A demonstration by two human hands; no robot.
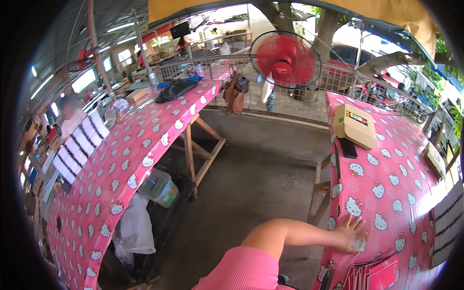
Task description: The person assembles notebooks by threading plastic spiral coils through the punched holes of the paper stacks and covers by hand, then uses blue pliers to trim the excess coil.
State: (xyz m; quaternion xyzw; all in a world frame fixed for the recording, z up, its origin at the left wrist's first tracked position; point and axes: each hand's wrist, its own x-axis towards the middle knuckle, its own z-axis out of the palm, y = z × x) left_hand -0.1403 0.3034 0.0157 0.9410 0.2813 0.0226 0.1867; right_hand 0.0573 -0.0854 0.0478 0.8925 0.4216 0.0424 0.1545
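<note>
Counters, two, pink-covered, curve either side of a wide grey floor. On the right one, near its inner edge, the left hand lies flat, fingers spread; toward upper right sit one phone, one box; lower right, overlapping red booklets, count unclear.

The short sleeve is pink and finely ribbed, ending above the elbow. Below it, the bare forearm tapers toward a bare hand.
</note>
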